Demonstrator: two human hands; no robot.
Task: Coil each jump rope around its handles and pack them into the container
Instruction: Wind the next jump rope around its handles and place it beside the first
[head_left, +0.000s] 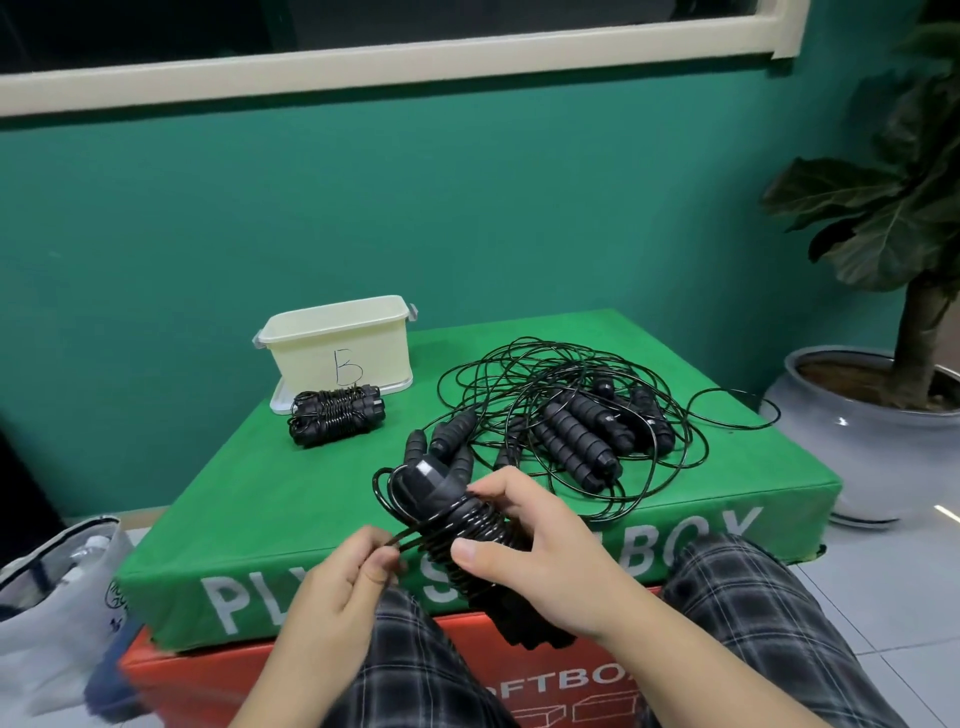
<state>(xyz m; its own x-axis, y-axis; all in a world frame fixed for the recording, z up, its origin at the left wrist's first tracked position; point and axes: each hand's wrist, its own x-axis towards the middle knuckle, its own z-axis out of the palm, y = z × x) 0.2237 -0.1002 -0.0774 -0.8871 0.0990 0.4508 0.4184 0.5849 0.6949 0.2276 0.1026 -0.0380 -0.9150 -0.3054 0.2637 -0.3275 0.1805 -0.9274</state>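
Note:
My right hand (524, 540) grips a pair of black jump rope handles (447, 504) with black cord wound around them, held over the near edge of the green box. My left hand (348, 582) pinches the loose end of that cord beside the coil. A finished coiled rope bundle (337, 413) lies in front of the cream container (337, 338), which is marked "B" and stands open on its lid. A tangle of loose black ropes and handles (587, 421) is spread over the right part of the box top.
The green soft box (234, 499) sits on an orange box (218, 686). A white bag (57, 597) lies at the left on the floor. A potted plant (883, 415) stands at the right. My legs in plaid trousers are below.

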